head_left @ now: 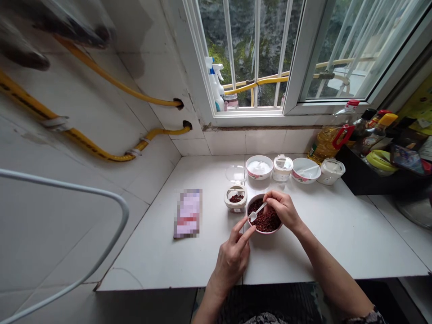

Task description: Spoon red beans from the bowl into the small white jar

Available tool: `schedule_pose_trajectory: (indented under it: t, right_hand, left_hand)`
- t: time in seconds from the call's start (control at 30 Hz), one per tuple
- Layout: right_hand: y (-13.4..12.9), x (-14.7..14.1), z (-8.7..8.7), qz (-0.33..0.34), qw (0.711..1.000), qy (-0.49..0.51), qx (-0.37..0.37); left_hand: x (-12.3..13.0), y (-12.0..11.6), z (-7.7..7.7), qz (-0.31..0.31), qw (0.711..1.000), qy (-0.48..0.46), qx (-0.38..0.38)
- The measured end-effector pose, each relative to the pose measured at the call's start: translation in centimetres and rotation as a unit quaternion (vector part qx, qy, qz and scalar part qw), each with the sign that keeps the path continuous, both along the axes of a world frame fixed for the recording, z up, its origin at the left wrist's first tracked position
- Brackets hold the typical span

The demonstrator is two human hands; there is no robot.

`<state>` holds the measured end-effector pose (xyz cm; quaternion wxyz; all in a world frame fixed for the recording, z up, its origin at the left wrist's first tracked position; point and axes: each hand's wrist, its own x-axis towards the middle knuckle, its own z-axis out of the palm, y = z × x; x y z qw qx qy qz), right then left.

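Scooping step: right hand (283, 209) pinches small white spoon (257, 212) over bowl of red peppercorns (265, 219), left hand (234, 254) fingertips steady its rim (open jar (235, 198) adjacent); next, a level carry.

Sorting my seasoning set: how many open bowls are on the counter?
3. One bowl of red grains sits under the right hand, steadied by the left hand. A bowl of white powder and a bowl with a spoon stand by the window. Others may be hidden at right.
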<state>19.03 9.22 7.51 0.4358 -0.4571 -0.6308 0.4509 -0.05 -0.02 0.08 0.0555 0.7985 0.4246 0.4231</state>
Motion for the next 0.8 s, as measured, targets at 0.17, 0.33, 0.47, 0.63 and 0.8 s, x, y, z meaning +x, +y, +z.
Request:
schedule_pose_trajectory:
  t: [0.17, 0.33, 0.47, 0.63, 0.8]
  right_hand:
    - [0.2, 0.4, 0.2, -0.038, 0.998, 0.044, -0.015]
    - [0.5, 0.8, -0.1, -0.04, 0.996, 0.072, -0.031]
    - [0.9, 0.7, -0.1, -0.056, 0.992, 0.1, -0.043]
    - [0.4, -0.5, 0.6, -0.085, 0.992, 0.094, 0.025]
    - [-0.4, -2.3, 0.8, -0.078, 0.967, -0.064, 0.236]
  left_hand:
    - [0.0, 0.0, 0.0, -0.001, 1.0, -0.005, -0.004]
    - [0.1, 0.0, 0.0, 0.001, 1.0, -0.002, -0.003]
    - [0.0, 0.0, 0.0, 0.004, 1.0, 0.004, -0.005]
    - [0.0, 0.0, -0.1, 0.0, 1.0, 0.002, -0.005]
    - [-0.1, 0.0, -0.1, -0.005, 1.0, 0.001, -0.009]
